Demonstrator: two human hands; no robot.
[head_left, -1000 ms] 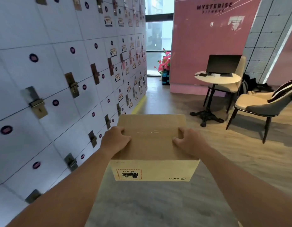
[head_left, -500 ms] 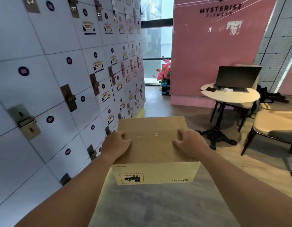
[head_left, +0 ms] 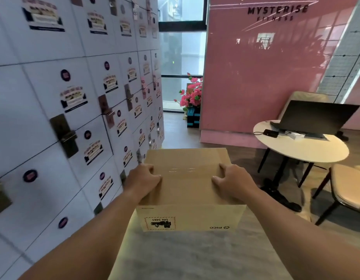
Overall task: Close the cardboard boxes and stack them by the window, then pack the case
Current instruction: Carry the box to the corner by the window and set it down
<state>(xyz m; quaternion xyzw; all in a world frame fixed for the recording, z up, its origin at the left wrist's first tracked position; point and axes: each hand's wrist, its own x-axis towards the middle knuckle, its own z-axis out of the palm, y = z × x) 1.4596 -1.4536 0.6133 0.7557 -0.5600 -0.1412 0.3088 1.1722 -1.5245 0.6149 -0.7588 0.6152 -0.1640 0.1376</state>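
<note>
From my head camera: my left hand (head_left: 142,178) and right hand (head_left: 232,181) are apart, each gripping a top edge of the closed cardboard box (head_left: 187,184), held beside the lockers (head_left: 74,110). I judge I'm carrying it; next, reach the window (head_left: 182,57) beyond the box and set it down.

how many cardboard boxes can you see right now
1: the cardboard box, closed, held between the left hand and right hand. Others may be out of view.
</note>
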